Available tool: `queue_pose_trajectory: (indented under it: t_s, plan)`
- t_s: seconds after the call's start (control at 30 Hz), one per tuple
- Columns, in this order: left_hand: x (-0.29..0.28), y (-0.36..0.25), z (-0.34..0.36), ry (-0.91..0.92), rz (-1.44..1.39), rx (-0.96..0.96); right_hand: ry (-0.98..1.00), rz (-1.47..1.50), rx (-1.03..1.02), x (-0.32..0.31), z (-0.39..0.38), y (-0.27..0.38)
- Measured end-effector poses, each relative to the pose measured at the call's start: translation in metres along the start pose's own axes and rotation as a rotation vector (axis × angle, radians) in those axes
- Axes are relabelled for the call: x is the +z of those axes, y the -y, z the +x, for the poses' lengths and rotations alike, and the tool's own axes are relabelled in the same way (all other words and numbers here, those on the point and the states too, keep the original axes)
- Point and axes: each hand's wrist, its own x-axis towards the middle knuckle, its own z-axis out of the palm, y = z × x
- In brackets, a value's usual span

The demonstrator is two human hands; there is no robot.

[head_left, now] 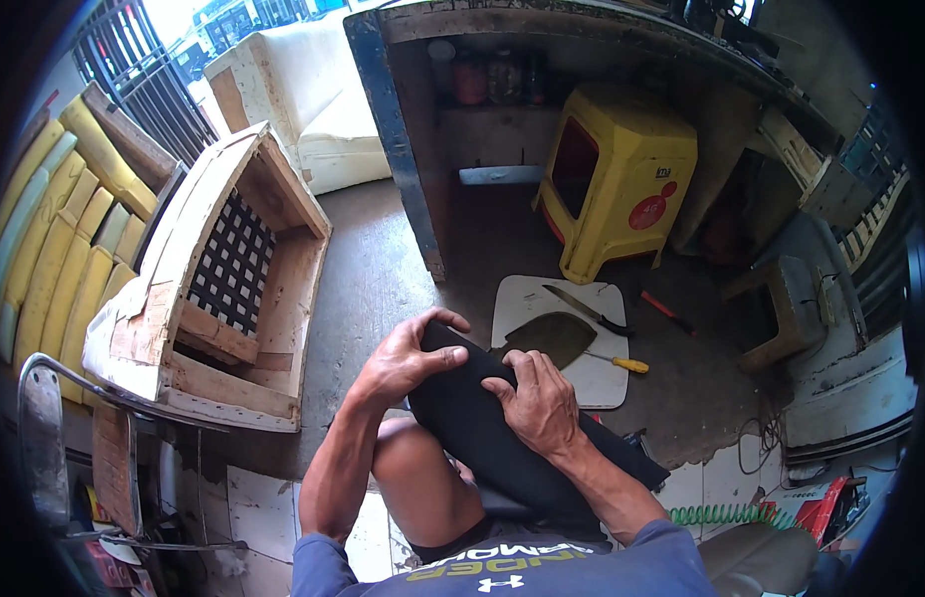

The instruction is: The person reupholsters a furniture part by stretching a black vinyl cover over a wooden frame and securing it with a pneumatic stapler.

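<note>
Plainly lettered shirt (631,574); hands (408,360) (542,408) on cloth (462,398).

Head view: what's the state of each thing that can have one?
Black material, draped
Left hand, thumb and fingers apart, touching the material
Right hand, fingers bent on the material; grip unclear
White board, lying flat
Knife, lying unsheathed
Yellow-handled tool, lying down
Yellow stool, upright
Wooden frame, webbing exposed

A slate-blue short-sleeved T-shirt (631,575) is worn, its front printed with olive-yellow and white block lettering (527,565) and a small white emblem (500,584); dark shorts (450,543) are worn below.
</note>
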Motion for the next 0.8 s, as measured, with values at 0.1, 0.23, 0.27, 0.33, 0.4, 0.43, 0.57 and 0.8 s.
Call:
queue_pose_trajectory:
  t_s: [0.1, 0.23, 0.27, 0.33, 0.4, 0.43, 0.57, 0.8]
  plan:
    - [-0.008, 0.006, -0.004, 0.123, -0.143, -0.067, -0.009, 0.044, -0.016, -0.003, 0.002, 0.003]
    - [-0.002, 0.01, -0.005, 0.064, -0.121, -0.089, -0.04, 0.064, -0.037, -0.001, 0.005, -0.001]
    - [0.001, 0.01, -0.005, 0.034, -0.113, -0.079, -0.039, 0.059, -0.043, -0.002, 0.006, -0.002]
    - [0.004, 0.004, -0.01, 0.003, -0.14, 0.038, -0.05, 0.066, -0.093, -0.01, 0.017, 0.001]
    - [0.006, -0.013, -0.017, -0.01, -0.15, 0.153, -0.094, 0.049, -0.179, -0.027, 0.035, 0.007]
    - [0.008, -0.029, -0.024, -0.012, -0.147, 0.205, -0.13, 0.032, -0.239, -0.037, 0.05, 0.01]
    - [0.032, -0.088, -0.052, -0.154, -0.034, 0.575, -0.282, -0.012, -0.419, -0.077, 0.099, 0.018]
    - [0.107, -0.061, -0.048, -0.212, 1.018, 1.118, -0.512, 0.003, 0.009, -0.083, 0.029, -0.069]
